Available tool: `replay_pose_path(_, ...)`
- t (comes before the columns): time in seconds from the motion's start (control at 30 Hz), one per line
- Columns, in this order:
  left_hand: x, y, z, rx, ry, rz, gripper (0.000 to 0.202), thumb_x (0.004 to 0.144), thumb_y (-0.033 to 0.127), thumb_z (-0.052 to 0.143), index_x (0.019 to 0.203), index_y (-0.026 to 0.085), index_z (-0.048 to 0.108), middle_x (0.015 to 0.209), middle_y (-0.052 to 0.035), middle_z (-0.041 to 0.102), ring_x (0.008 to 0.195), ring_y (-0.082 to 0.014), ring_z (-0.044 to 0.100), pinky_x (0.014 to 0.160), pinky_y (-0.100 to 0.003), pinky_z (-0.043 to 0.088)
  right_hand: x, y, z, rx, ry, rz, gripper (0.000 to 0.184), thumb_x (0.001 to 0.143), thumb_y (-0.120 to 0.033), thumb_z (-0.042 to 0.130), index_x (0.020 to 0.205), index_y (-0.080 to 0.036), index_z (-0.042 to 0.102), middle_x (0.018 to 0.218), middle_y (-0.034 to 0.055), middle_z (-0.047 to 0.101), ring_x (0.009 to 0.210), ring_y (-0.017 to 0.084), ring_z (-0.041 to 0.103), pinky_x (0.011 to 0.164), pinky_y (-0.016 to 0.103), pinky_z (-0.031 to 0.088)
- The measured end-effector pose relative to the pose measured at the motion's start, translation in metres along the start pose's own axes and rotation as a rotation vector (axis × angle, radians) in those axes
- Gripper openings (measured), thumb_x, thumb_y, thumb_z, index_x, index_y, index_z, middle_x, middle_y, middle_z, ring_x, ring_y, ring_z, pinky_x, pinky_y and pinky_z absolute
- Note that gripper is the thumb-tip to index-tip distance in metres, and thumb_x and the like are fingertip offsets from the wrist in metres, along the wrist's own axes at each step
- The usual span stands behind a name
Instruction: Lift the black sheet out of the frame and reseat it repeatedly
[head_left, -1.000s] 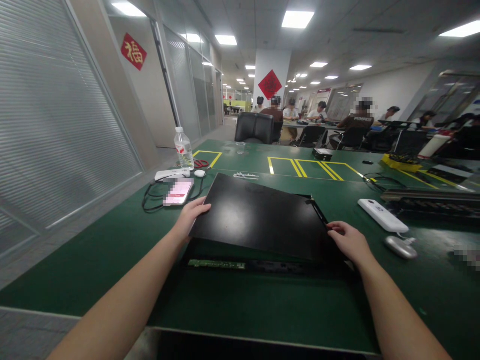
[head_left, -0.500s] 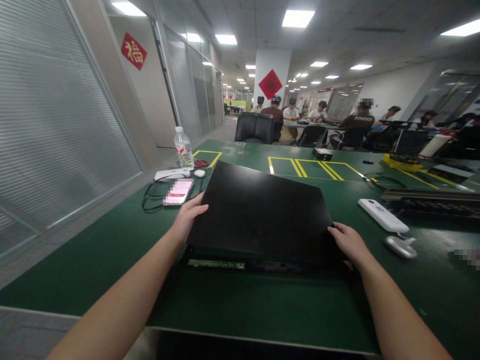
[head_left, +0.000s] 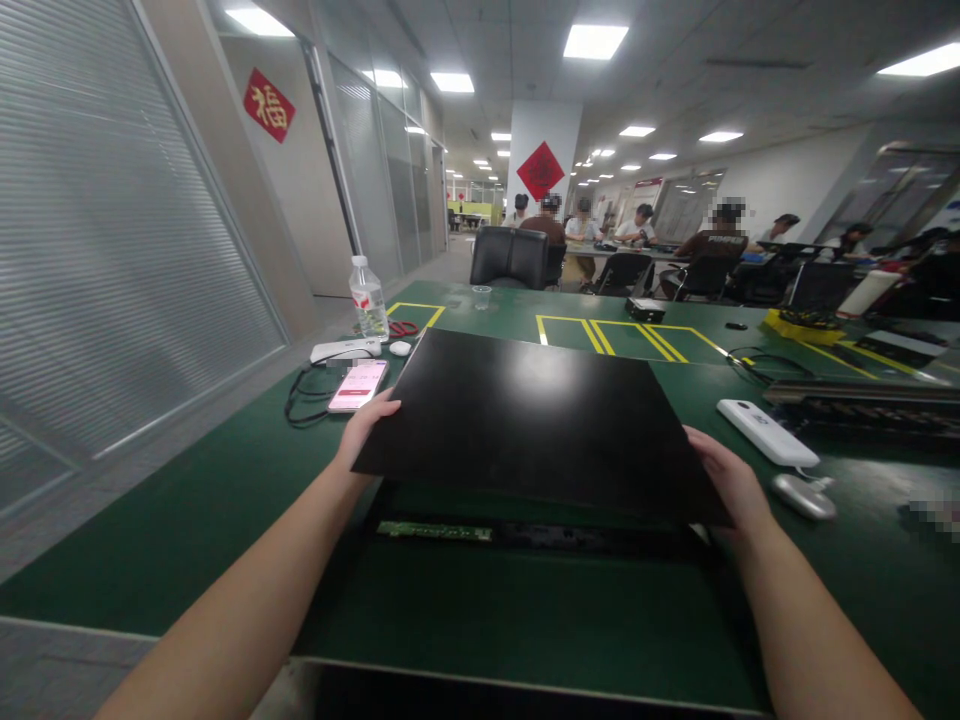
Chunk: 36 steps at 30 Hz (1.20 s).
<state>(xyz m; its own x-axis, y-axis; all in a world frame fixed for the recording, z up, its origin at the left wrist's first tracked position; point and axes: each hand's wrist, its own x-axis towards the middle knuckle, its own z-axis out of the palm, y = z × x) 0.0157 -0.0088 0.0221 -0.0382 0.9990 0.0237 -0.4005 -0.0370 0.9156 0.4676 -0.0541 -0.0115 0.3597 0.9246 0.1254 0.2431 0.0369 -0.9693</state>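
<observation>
A black flat rectangular panel (head_left: 525, 425) with a glossy top is held slightly tilted above the table, both hands on it. My left hand (head_left: 369, 425) is closed on its left edge, thumb on top and the other fingers hidden underneath. On the right edge, my right hand (head_left: 724, 475) grips with its fingertips partly hidden by the panel. Below the near edge lies a dark strip-shaped part (head_left: 555, 538) with a green circuit board (head_left: 435, 530) at its left. The panel covers whatever lies farther back under it.
A phone (head_left: 358, 386), a water bottle (head_left: 367, 300), red-handled scissors (head_left: 403, 328) and cables stand to the left on the green table (head_left: 187, 520). Right of my hand are a white power bank (head_left: 765, 432) and a silver device (head_left: 804, 496). People sit at a farther table.
The panel has turned slightly and its near edge looks wider and closer. My right hand has shifted a little right; my left hand has moved slightly left.
</observation>
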Motion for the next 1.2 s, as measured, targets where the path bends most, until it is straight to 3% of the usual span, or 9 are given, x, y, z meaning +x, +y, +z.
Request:
replay_pose_path(0.13,-0.002,0.002,0.004,-0.042,0.006,-0.022,0.062,0.058,0.027,0.069,0.118,0.014,0.072,0.102,-0.0085,0.078,0.098,-0.0368,0.070,0.085,-0.045,0.057,-0.011,-0.017,-0.002,0.059,-0.020,0.014,0.056,0.085,-0.053,0.039,0.127,-0.027,0.064,0.098,0.0080,0.075,0.100,0.028,0.069,0.088,0.041,0.054)
replay_pose_path(0.27,0.000,0.000,0.002,-0.017,0.029,-0.054,0.052,0.058,0.026,0.069,0.108,0.013,0.074,0.096,-0.0080,0.078,0.094,-0.0347,0.071,0.078,-0.041,0.058,-0.018,-0.021,-0.006,0.048,-0.047,0.109,0.051,0.083,-0.054,0.041,0.106,-0.022,0.073,0.090,0.0137,0.074,0.099,0.033,0.069,0.087,0.046,0.053)
replay_pose_path(0.43,0.006,-0.006,-0.005,0.018,0.197,-0.063,0.029,0.057,0.022,0.072,0.085,0.016,0.077,0.088,-0.0061,0.079,0.092,-0.0301,0.072,0.072,-0.033,0.057,-0.018,-0.020,-0.006,0.075,-0.089,0.205,0.043,0.079,-0.048,0.044,0.087,-0.020,0.075,0.083,0.0152,0.073,0.098,0.036,0.068,0.087,0.050,0.051)
replay_pose_path(0.57,0.008,-0.013,-0.002,0.110,0.071,-0.066,0.030,0.057,0.031,0.077,0.083,0.017,0.078,0.094,-0.0081,0.078,0.101,-0.0328,0.069,0.082,-0.036,0.054,-0.013,-0.018,-0.007,0.190,-0.082,0.153,0.050,0.082,-0.047,0.037,0.097,-0.018,0.075,0.083,0.0149,0.073,0.099,0.035,0.068,0.089,0.050,0.050)
replay_pose_path(0.63,0.009,-0.016,0.000,0.219,0.023,0.016,0.034,0.058,0.037,0.077,0.085,0.017,0.078,0.105,-0.0095,0.077,0.110,-0.0335,0.065,0.088,-0.037,0.051,-0.012,-0.017,-0.008,0.268,-0.053,0.140,0.049,0.082,-0.046,0.038,0.101,-0.018,0.074,0.085,0.0142,0.074,0.096,0.033,0.069,0.089,0.049,0.050)
replay_pose_path(0.77,0.013,-0.019,-0.003,0.475,0.084,0.118,0.036,0.061,0.043,0.075,0.086,0.017,0.078,0.119,-0.0102,0.072,0.112,-0.0302,0.061,0.089,-0.035,0.049,-0.014,-0.027,-0.004,0.639,0.175,0.223,0.039,0.070,-0.029,0.050,0.101,-0.020,0.072,0.081,0.0081,0.073,0.080,0.028,0.070,0.085,0.048,0.053)
replay_pose_path(0.87,0.016,-0.020,-0.010,0.559,0.131,0.096,0.041,0.063,0.043,0.072,0.094,0.017,0.076,0.100,-0.0085,0.074,0.092,-0.0255,0.065,0.077,-0.034,0.050,-0.018,-0.039,0.004,0.953,0.388,0.205,0.044,0.061,-0.016,0.052,0.100,-0.016,0.071,0.082,0.0040,0.072,0.074,0.023,0.068,0.079,0.042,0.057)
replay_pose_path(1.0,0.019,-0.025,-0.018,0.712,0.115,0.063,0.048,0.064,0.042,0.069,0.103,0.015,0.074,0.070,-0.0023,0.067,0.068,-0.0211,0.061,0.064,-0.032,0.048,-0.019,-0.044,0.008,1.048,0.500,0.069,0.041,0.060,-0.011,0.051,0.096,-0.014,0.070,0.092,0.0027,0.071,0.079,0.018,0.067,0.072,0.032,0.058)
replay_pose_path(1.2,0.025,-0.029,-0.026,1.028,0.096,0.194,0.038,0.068,0.040,0.064,0.097,0.018,0.075,0.089,-0.0069,0.070,0.089,-0.0270,0.064,0.086,-0.040,0.050,-0.009,-0.035,0.002,1.059,0.608,-0.012,0.025,0.057,-0.008,0.052,0.078,-0.017,0.061,0.084,-0.0009,0.067,0.071,0.014,0.063,0.067,0.029,0.057)
